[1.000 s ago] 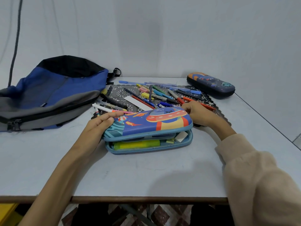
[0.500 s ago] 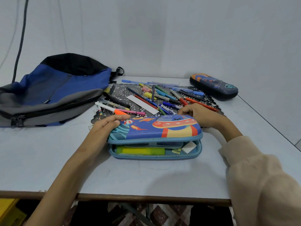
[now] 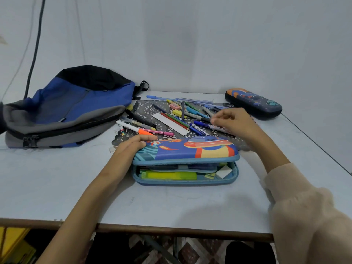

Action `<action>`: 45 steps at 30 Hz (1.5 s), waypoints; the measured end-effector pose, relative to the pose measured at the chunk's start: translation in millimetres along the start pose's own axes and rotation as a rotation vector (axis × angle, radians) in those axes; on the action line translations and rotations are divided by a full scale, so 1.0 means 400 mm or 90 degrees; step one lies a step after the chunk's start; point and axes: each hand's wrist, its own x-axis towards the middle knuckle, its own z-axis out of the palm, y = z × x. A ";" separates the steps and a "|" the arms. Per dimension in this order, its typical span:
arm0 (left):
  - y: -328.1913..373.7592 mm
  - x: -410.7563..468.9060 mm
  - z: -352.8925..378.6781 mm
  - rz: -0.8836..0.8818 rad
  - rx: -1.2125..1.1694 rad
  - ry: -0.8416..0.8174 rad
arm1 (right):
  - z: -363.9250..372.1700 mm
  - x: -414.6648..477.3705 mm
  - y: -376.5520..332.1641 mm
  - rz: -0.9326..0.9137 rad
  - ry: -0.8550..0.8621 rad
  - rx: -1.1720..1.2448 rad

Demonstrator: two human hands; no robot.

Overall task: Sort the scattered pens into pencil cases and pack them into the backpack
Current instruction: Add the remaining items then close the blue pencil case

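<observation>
A blue pencil case [image 3: 190,149] with a UFO picture lies half open near the table's front, with a yellow highlighter and a white eraser inside. My left hand [image 3: 133,145] holds the left corner of its lid. Behind it, several scattered pens [image 3: 179,119] and markers lie on a dark lace mat [image 3: 146,109]. My right hand [image 3: 234,122] hovers over the right side of that pile, fingertips bent down onto a blue marker [image 3: 200,124]; blur hides whether it is gripped. A dark pencil case [image 3: 253,103] lies shut at the back right. The blue and grey backpack [image 3: 66,109] lies on the left.
A white ruler [image 3: 170,121] lies among the pens. The table's right edge [image 3: 314,141] runs diagonally close to the dark case, and its front edge [image 3: 171,229] is near me. A dark cable [image 3: 35,46] hangs down the wall at the left.
My right hand has left the case's right end and moved up and back onto the pen pile. My left hand stays on the lid. The camera has come closer.
</observation>
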 end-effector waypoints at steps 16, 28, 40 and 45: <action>-0.028 0.070 -0.104 0.095 0.281 -0.119 | 0.124 -0.110 -0.191 -0.100 -0.399 -0.380; -0.015 0.102 -0.084 0.213 0.536 0.024 | 0.132 -0.118 -0.189 -0.101 -0.351 -0.424; 0.019 0.029 -0.089 0.172 0.546 0.123 | 0.124 -0.135 -0.199 -0.055 -0.361 -0.382; 0.016 -0.069 -0.083 0.111 0.500 0.211 | 0.123 -0.141 -0.207 -0.059 -0.338 -0.375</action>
